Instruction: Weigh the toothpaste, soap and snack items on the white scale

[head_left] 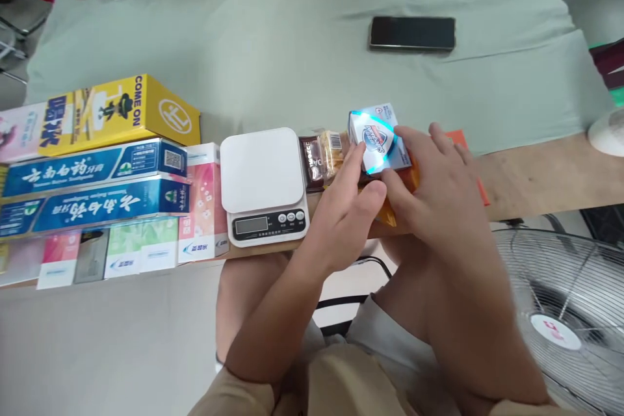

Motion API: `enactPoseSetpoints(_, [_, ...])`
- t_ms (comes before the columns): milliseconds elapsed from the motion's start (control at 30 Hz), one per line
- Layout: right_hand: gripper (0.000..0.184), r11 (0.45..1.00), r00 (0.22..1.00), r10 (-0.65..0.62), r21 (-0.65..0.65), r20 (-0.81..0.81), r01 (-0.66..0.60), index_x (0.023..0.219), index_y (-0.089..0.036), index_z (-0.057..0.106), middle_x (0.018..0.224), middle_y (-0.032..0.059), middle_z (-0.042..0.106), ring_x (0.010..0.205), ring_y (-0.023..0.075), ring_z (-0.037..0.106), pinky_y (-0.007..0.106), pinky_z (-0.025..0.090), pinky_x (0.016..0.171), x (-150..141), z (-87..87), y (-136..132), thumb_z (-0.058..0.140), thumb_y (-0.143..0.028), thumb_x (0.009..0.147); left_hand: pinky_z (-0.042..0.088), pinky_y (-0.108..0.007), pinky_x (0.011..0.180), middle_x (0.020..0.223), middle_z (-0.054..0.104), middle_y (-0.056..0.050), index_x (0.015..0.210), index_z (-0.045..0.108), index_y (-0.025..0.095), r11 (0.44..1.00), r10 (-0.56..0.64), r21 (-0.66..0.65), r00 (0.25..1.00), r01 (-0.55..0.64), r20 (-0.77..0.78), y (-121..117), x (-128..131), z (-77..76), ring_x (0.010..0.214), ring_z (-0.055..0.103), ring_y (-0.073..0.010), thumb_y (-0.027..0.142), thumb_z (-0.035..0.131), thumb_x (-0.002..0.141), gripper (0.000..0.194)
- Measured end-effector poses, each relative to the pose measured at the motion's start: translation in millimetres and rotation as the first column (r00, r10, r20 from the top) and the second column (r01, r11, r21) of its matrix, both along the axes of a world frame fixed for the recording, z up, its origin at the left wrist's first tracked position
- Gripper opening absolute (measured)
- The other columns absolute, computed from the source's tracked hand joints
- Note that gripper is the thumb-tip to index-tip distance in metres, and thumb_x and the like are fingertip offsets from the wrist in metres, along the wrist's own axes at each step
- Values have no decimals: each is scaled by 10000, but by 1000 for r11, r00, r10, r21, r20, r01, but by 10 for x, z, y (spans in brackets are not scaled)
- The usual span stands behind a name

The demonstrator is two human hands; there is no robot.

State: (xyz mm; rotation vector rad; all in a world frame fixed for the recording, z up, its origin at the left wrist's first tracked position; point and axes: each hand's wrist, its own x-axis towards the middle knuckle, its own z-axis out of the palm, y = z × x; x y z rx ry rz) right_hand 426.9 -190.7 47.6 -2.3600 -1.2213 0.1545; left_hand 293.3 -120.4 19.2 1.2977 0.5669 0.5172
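White-and-blue box (376,138), right of frame centre.
Left hand (342,224) and right hand (435,187) curved at its edges; grip cannot be confirmed.

"COME ON" on ylw bx (117,114), "云南白药牙膏" on blue bxs (97,172)

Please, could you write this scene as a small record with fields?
left hand: at left edge of white-and-blue box
right hand: at its right edge
scale: left of both hands, no readable digits
between scale and box: wrapped packets
far left: yellow box, blue toothpaste boxes
on green cloth: phone
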Motion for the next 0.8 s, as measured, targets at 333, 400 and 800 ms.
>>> enactPoseSetpoints(333, [468,956,995,17,294,-103,14,1310,-254,758,1491,61,688,1351,320,695,498,627,1067,-284,234,68,540,-248,896,204,-496,1395,1785,316,-16,1610,442,305,990,29,133,994,-43,105,-7,-260,219,1685,221,-334,797,468,977,802])
enactPoseSetpoints(400, [462,941,985,106,333,-137,-55,1311,-253,763,1484,75,689,1322,332,712,499,646,1038,-465,283,131,556,-231,899,290,-463,1365,1747,393,-7,1540,518,317,979,128,144,985,-144,113,37,-449,346,1671,267,-318,737,504,1000,684])
enactPoseSetpoints(800, [463,941,914,325,178,-242,-288,1314,-266,759,1449,109,712,1298,380,719,605,634,1012,-1073,-55,430,578,-306,889,480,-454,1190,1372,716,-62,1304,677,296,931,364,53,919,-361,-149,469,-1248,233,1387,613,-303,682,589,981,511])
